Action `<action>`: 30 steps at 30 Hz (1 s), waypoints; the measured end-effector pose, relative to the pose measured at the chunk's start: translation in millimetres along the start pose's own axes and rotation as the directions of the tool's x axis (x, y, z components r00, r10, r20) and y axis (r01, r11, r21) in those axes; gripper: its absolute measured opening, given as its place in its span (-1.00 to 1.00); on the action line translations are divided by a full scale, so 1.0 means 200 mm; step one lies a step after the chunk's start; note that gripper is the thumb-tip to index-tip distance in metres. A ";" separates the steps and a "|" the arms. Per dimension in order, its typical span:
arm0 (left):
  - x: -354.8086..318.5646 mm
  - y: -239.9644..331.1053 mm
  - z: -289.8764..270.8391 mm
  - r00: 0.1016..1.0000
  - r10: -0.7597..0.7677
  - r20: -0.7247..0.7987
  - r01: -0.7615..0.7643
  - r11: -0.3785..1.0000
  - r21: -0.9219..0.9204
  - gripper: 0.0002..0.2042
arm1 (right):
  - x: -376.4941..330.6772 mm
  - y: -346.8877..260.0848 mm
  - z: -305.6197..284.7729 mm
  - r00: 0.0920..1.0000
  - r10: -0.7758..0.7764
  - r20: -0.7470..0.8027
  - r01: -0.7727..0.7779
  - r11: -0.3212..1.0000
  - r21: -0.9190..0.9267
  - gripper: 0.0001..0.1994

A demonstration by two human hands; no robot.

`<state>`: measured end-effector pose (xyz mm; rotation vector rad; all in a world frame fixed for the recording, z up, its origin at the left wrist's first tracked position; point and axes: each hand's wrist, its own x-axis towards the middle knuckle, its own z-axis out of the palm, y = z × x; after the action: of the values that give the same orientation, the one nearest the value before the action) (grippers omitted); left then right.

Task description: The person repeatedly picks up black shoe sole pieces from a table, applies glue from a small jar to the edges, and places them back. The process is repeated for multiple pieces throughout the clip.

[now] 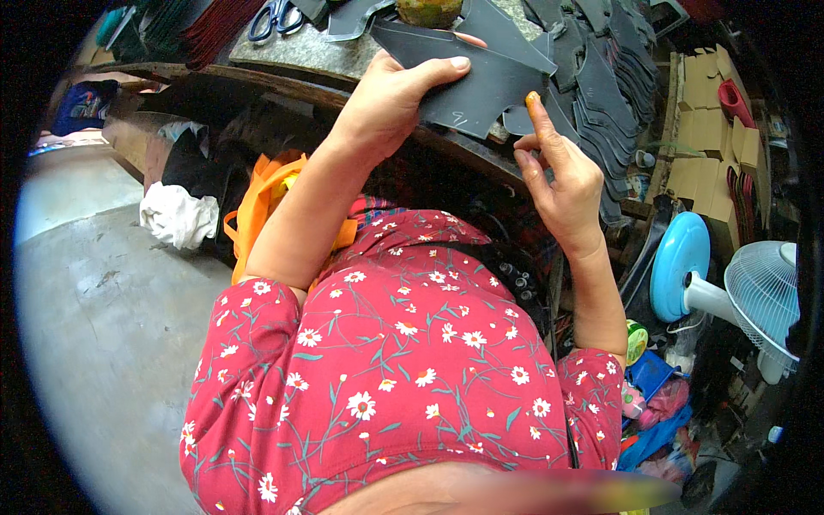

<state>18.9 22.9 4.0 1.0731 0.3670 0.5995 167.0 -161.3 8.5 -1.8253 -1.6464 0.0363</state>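
A flat black leather-like cut piece [481,81] with pointed corners and a pale mark is gripped by my left hand [382,107]. My thumb lies on top of it, while the other fingers go underneath and are mostly hidden. Beside the piece's right edge, my right hand [562,184] points its index finger upward, with an orange-yellow sticky smear on the fingertip. Its thumb stands apart and the remaining fingers are curled, with nothing held. Just beyond the piece sits a pot [429,12] with yellowish-brown stains, partly cut off by the top edge.
Blue-handled scissors [275,19] lie on the stone work slab [296,58]. Stacked black cut pieces [605,112] spread over the right side. Farther right are cardboard boxes [708,129] and a blue-and-white fan [760,296]. An orange bag [257,210] hangs below the bench by my left arm.
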 end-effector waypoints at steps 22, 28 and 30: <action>-0.03 -0.01 0.09 0.983 -0.005 0.182 -0.079 0.891 0.448 -0.65 | 0.16 -0.06 -0.25 0.970 -0.166 -0.175 0.148 0.983 -0.111 -0.45; -0.01 -0.01 0.10 0.989 -0.087 0.119 0.029 0.906 0.422 -0.57 | 0.18 0.13 -0.28 0.990 0.140 0.031 -0.143 0.949 0.282 -0.38; -0.01 0.01 0.06 0.991 0.020 0.131 -0.061 0.946 0.318 -0.61 | 0.26 0.35 -0.35 0.975 0.173 -0.137 -0.139 0.965 0.224 -0.42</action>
<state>24.5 14.1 10.9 1.4290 0.3393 0.5144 269.4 -145.2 50.7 -1.7430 -1.3346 0.1319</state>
